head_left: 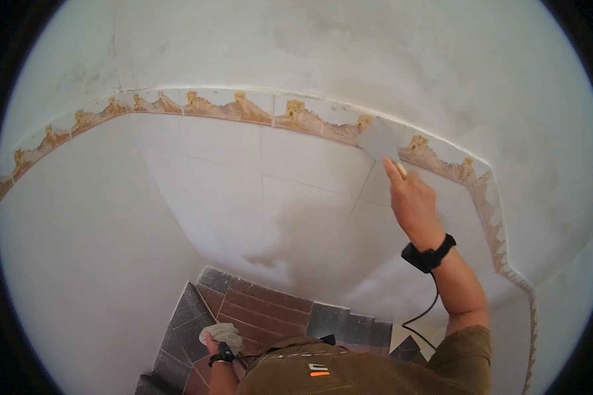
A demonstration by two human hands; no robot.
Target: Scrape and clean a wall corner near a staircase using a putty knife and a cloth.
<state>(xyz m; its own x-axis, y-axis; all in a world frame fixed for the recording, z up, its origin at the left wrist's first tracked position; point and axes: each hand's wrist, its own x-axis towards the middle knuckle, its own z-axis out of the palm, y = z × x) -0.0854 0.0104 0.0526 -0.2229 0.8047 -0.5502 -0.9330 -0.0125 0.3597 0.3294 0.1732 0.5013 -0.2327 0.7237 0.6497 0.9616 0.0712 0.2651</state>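
Raised to the wall, my right hand [412,201] is closed round the light handle of a putty knife [378,139]. Its wide grey blade lies over the decorated tile border [323,123], a band with brown hills and yellow towers. Whether the blade presses on the tile or hovers just off it, I cannot tell. Low down at my left side, my left hand [212,345] grips a crumpled pale cloth [223,334]. The fingers of that hand are partly hidden by the cloth.
White wall tiles [224,164] with thin joints run below the border, and smudged pale plaster [349,39] is above it. Brown and dark grey floor tiles [263,306] show below. A black cable [428,309] hangs from the black device [429,253] on my right wrist.
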